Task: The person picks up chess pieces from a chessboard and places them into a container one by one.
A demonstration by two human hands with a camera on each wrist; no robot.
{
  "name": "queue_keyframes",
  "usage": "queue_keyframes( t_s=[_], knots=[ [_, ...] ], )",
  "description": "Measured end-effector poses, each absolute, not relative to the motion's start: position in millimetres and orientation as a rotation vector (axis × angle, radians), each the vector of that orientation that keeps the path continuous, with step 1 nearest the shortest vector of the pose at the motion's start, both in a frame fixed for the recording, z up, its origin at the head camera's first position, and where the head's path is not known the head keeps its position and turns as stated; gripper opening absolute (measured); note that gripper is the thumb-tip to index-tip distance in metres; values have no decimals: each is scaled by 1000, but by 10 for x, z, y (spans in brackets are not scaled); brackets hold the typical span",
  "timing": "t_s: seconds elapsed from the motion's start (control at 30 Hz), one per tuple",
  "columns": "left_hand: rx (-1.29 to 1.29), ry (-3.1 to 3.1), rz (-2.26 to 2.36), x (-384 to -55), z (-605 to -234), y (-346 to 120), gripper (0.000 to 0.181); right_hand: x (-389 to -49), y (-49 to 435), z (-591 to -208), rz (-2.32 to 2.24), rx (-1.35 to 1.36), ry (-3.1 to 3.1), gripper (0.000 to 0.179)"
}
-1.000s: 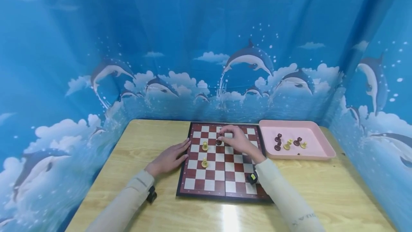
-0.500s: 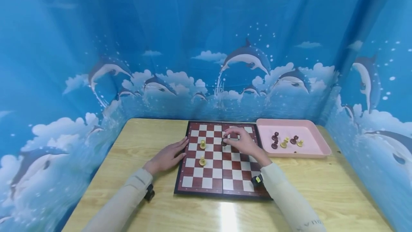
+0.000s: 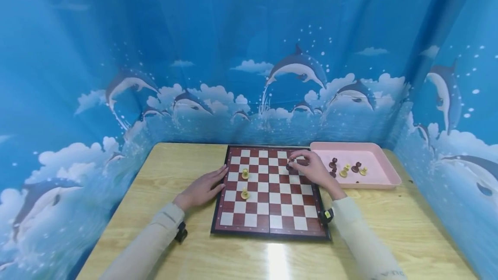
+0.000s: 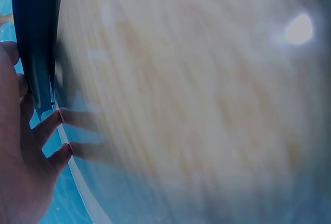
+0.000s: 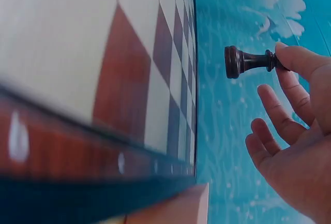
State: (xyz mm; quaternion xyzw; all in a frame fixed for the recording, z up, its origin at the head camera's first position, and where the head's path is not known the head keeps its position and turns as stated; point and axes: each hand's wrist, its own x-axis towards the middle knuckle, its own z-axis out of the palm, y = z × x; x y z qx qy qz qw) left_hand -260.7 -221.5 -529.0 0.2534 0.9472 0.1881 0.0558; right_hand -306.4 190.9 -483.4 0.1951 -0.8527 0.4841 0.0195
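Observation:
My right hand [image 3: 313, 168] pinches a dark brown chess piece [image 5: 248, 62] by its top between thumb and forefinger. In the right wrist view the piece hangs base down, raised off the chessboard [image 5: 129, 53], and its head is hidden by the fingertips. The other fingers are spread loosely. My left hand [image 3: 202, 190] rests at the left edge of the chessboard [image 3: 252, 220], fingers extended against its side. Two pale yellow chess pieces, a farther one [image 3: 245, 174] and a nearer one [image 3: 244, 193], stand upright on the board's left half.
A pink tray [image 3: 383, 176] stands right of the board at the back. Several dark and yellow pieces lie in it, among them a yellow one [image 3: 344, 171] and a dark one [image 3: 355, 167]. A dolphin-print curtain [image 3: 218, 55] closes off the back and sides of the wooden table [image 3: 186, 159].
My right hand has carried the dark chess piece rightward over the board, from the left half to the right half near the tray. The left hand stays at the board's edge.

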Motion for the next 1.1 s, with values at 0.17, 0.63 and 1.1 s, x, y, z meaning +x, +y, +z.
queue_keyframes(
  t_s=[0.17,0.63,1.1],
  knots=[
    [792,2885,596,-2592,-5301,-2221,64,-3059,2061,-4807,1510,567,-2618,28],
    [721,2839,702,-2586,-5299,-2274,67,-3029,2435,-4869,1382,420,-2532,24],
    [734,2823,742,-2602,-5298,-2245,66,-3014,2879,-4848,1366,200,-2451,29]
  ],
)
